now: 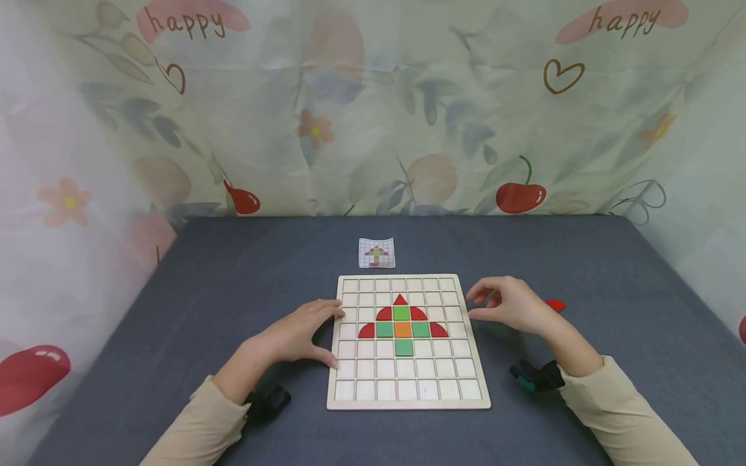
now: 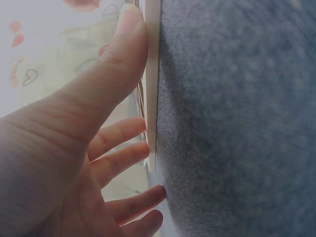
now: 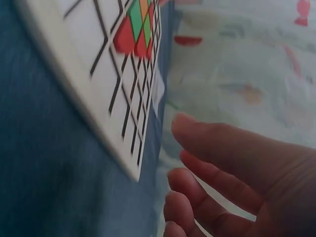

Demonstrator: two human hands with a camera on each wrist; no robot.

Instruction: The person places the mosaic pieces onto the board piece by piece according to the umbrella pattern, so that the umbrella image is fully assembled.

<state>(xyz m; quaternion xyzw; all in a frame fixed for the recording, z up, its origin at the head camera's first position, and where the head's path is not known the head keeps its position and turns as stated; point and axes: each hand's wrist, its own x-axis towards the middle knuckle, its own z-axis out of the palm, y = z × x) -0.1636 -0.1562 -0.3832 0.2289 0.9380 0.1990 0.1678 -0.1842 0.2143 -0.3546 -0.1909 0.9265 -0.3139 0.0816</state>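
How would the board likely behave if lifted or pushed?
The board is probably stiff: its thin edge looks straight. Lying flat and broad on the table, it would likely slide rather than roll or tip. The tiles have no visible cover, so they might shift or spill if it were tilted steeply.

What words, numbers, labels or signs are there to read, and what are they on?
"happy": on the curtain, upper left, over a pink patch.
"happy": again on the curtain, upper right, over another pink patch.
Grid board: no writing that I can make out.
Little card: a small picture on a grid; any writing there would be too small to read.
I see no readable numbers or brands.
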